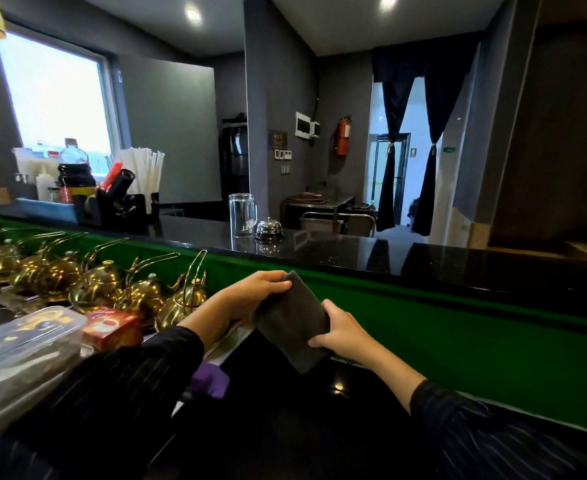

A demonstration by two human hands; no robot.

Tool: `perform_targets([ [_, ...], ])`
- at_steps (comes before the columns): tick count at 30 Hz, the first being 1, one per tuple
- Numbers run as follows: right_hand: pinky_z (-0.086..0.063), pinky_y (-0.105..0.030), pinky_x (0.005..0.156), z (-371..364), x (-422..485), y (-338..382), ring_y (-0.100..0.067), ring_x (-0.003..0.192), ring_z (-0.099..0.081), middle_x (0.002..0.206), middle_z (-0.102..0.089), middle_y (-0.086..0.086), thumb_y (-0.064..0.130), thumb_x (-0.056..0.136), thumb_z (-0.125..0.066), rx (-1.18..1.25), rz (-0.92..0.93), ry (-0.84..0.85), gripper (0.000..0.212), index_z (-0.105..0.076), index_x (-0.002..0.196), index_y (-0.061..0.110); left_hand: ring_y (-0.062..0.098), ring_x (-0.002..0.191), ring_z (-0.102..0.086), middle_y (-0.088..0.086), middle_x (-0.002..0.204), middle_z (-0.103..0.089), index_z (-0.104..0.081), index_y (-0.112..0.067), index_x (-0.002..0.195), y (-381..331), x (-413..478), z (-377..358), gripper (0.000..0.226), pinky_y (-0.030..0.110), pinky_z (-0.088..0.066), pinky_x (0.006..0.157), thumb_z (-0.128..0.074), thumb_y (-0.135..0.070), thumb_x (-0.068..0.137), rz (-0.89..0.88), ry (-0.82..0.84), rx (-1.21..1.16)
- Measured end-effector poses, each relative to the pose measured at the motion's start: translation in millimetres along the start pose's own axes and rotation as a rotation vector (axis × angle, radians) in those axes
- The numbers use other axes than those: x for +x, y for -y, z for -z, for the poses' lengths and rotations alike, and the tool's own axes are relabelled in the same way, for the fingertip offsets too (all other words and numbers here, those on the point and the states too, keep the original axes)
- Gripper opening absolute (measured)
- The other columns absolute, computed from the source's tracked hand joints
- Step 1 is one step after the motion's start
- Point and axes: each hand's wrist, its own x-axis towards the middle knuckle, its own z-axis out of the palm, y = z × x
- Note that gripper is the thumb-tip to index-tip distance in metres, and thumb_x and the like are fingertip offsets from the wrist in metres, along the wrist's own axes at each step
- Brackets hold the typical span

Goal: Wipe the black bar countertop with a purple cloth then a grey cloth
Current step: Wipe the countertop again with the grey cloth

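Note:
A folded dark grey cloth (pixel 293 323) hangs in the air between both hands, below the front of the black bar countertop (pixel 423 261). My left hand (pixel 250 289) grips its top corner, fingers curled over the edge. At the cloth's lower right edge, my right hand (pixel 342 332) pinches it. A purple cloth (pixel 210 381) lies partly hidden under my left sleeve on the lower black counter (pixel 319 403). The glossy bar top runs across the middle of the view above a green panel (pixel 458 327).
On the bar top stand a clear glass mug (pixel 241 214), a silver service bell (pixel 268 230) and a caddy of straws and bottles (pixel 112 199). Several gold teapots (pixel 112 285), a red box (pixel 112 327) and a clear lidded container (pixel 21 344) crowd the left.

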Motion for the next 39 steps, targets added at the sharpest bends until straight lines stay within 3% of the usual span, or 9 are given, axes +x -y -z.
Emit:
perform_targets([
  [6,-0.053,-0.031,0.074,-5.5,42.5,32.9,-0.019,0.088,-0.066,0.095,-0.067,-0.005,0.009,0.076,-0.077,0.044,0.078,-0.130,0.037,-0.052,0.102,0.011,0.018,0.076,-0.063,0.009,0.087,-0.065,-0.060,-0.013,0.099,4.4,18.6,58.8,0.015,0.027,-0.055,0.066,-0.045,-0.013,0.098,-0.054,-0.265,0.139],
  [10,-0.045,-0.012,0.062,-10.4,84.1,70.4,-0.012,0.081,-0.060,0.089,-0.062,0.002,0.006,0.077,-0.076,0.061,0.195,-0.393,0.035,-0.055,0.104,0.013,0.026,0.081,-0.061,0.016,0.086,-0.062,-0.061,-0.004,0.091,-2.0,36.5,112.0,0.015,0.046,-0.050,0.088,-0.050,-0.013,0.095,0.014,-0.336,0.108],
  [15,-0.037,-0.024,0.075,-10.3,173.0,110.1,-0.020,0.093,-0.053,0.104,-0.056,-0.009,0.004,0.082,-0.070,-0.041,0.225,-0.567,0.032,-0.051,0.107,0.012,0.021,0.073,-0.065,0.013,0.077,-0.063,-0.059,0.003,0.085,-23.7,67.5,182.2,0.010,0.030,-0.057,0.067,-0.060,0.011,0.079,0.000,-0.263,0.049],
  [18,-0.044,-0.033,0.077,-20.0,216.0,122.7,-0.027,0.090,-0.053,0.105,-0.046,-0.009,0.003,0.088,-0.061,-0.182,0.213,-0.550,0.024,-0.049,0.107,0.014,0.023,0.089,-0.058,0.010,0.093,-0.057,-0.049,-0.005,0.104,-21.0,96.9,207.6,0.040,0.036,-0.051,0.076,-0.072,0.002,0.072,-0.044,-0.513,0.316],
  [21,-0.040,-0.035,0.079,-36.1,255.8,123.2,-0.037,0.102,-0.054,0.116,-0.045,-0.019,0.006,0.096,-0.047,-0.320,0.150,-0.492,0.019,-0.050,0.115,0.007,0.019,0.085,-0.057,0.011,0.090,-0.064,-0.060,-0.008,0.092,-15.0,120.3,216.6,0.023,0.026,-0.043,0.072,-0.064,0.004,0.073,-0.207,-0.669,0.580],
  [27,-0.039,-0.042,0.092,-58.7,301.2,112.0,-0.038,0.121,-0.047,0.138,-0.043,-0.019,0.022,0.100,-0.035,-0.107,-0.132,-0.504,0.038,-0.036,0.136,0.010,0.031,0.098,-0.061,0.014,0.103,-0.070,-0.073,-0.009,0.098,7.3,164.2,227.8,0.025,0.038,-0.047,0.091,-0.053,-0.007,0.083,-0.200,-0.442,1.005],
  [31,-0.026,-0.051,0.109,-73.3,296.0,104.5,-0.033,0.140,-0.022,0.157,-0.018,-0.015,0.036,0.105,-0.030,-0.564,-0.286,-0.390,0.046,-0.054,0.134,0.010,0.031,0.112,-0.045,0.011,0.114,-0.062,-0.064,-0.019,0.114,27.2,171.1,228.9,0.034,0.046,-0.039,0.097,-0.036,-0.022,0.096,-0.056,-0.385,1.143],
  [34,-0.008,-0.067,0.112,-72.4,288.9,102.3,-0.030,0.149,-0.005,0.164,0.001,-0.008,0.047,0.104,-0.017,-0.623,-0.329,-0.239,0.061,-0.034,0.149,0.010,0.028,0.120,-0.041,0.008,0.121,-0.057,-0.059,-0.019,0.118,22.5,162.5,220.3,0.033,0.049,-0.035,0.096,-0.035,-0.024,0.096,-0.005,-0.448,1.231],
  [39,0.002,-0.071,0.111,-48.7,262.2,100.5,-0.028,0.150,-0.010,0.160,-0.024,-0.008,0.050,0.103,-0.014,-0.606,-0.306,-0.130,0.065,-0.027,0.152,0.011,0.031,0.118,-0.046,0.012,0.119,-0.059,-0.058,-0.011,0.112,-1.4,141.7,183.6,0.029,0.049,-0.033,0.098,-0.043,-0.015,0.088,0.002,-0.545,1.246],
])
